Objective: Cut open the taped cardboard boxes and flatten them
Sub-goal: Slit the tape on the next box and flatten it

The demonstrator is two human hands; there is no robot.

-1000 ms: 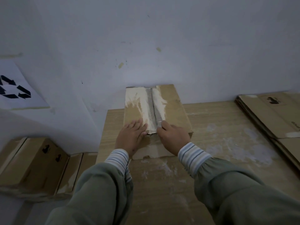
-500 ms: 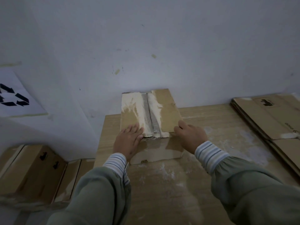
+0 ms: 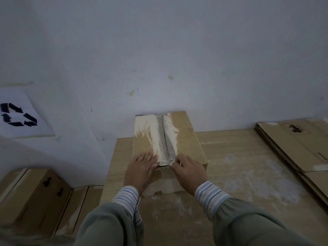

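The cardboard box sits closed under both hands, on the wooden table and pushed back near the wall. A strip of grey tape runs along its top seam, straight away from the hands, with pale torn patches either side where the paper skin has peeled. The left hand lies flat and spread on the top panel, just left of the seam, pressing the box down. The right hand curls at the near end of the tape, fingertips bunched at the seam; whether they pinch the tape or a small blade I cannot tell.

The box looks light and probably empty, stiff at the edges but ready to give in the panels, so it needs that steadying palm. The best hold is likely the near tape end or the flap lip beside it.

Well off to the right of the right hand lies a stack of flattened cardboard; below and left of the left hand, more boxes wait off the table.
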